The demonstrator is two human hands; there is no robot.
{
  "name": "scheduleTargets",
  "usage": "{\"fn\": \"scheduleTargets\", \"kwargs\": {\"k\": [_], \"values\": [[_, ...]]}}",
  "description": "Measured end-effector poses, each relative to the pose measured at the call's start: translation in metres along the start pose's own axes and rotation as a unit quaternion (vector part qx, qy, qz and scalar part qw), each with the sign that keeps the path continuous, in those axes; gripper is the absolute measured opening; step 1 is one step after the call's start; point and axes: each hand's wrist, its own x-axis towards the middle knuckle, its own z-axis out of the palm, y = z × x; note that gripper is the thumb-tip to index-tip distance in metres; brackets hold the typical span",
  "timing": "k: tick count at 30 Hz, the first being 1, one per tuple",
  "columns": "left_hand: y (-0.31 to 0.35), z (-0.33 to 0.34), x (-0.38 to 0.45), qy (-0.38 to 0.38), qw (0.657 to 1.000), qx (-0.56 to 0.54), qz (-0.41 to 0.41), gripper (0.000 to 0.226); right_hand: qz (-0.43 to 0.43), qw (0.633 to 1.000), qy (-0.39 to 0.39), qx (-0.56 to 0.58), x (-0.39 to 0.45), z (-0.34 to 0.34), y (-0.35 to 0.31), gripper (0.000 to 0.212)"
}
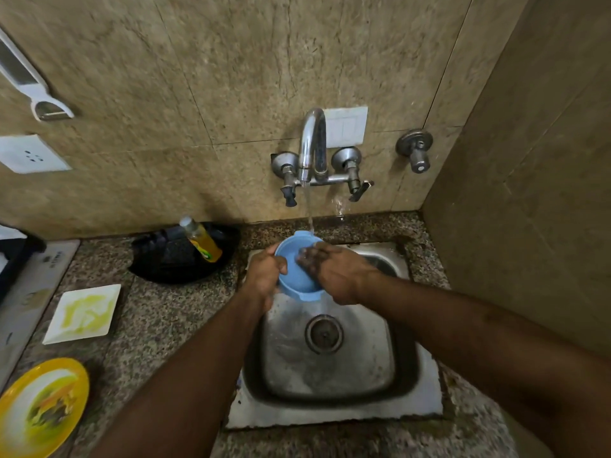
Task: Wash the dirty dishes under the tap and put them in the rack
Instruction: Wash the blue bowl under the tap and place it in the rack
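A light blue bowl is held over the steel sink, under water running from the tap. My left hand grips the bowl's left rim with curled fingers. My right hand reaches into the bowl, its wet fingers pressed against the inner wall. A dirty white square plate lies on the counter to the left. A dirty yellow round plate sits at the near left corner.
A black rack or basket stands behind the plates with a bottle of yellow dish liquid leaning in it. A stove edge lines the far left. A tiled side wall closes the right. The sink drain is open below.
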Motion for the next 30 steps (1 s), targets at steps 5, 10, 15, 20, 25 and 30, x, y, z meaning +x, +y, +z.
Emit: {"fn": "scheduleTargets", "kwargs": {"k": [5,10,15,20,25,30], "values": [[0.007,0.019,0.001,0.077,0.978,0.06,0.187,0.061,0.157,0.962,-0.043,-0.222,0.014,0.009,-0.028,0.059],[0.011,0.029,-0.003,0.123,0.95,0.083,0.275,0.057,0.124,0.991,-0.043,-0.025,0.008,0.0,-0.053,0.038],[0.003,0.011,0.004,0.146,0.981,-0.048,0.117,0.039,0.093,0.984,0.121,0.094,-0.014,0.013,-0.033,0.045],[0.003,0.01,0.001,0.071,0.997,-0.02,0.036,0.022,0.156,0.985,0.038,0.056,-0.02,-0.01,-0.019,0.036],[0.013,0.006,-0.002,0.075,0.995,-0.06,0.032,0.035,0.155,0.982,0.08,0.075,-0.008,-0.018,-0.026,0.031],[0.006,-0.001,-0.012,0.041,0.999,-0.01,0.004,0.029,0.153,0.984,0.041,0.081,-0.032,-0.003,-0.025,0.032]]}}
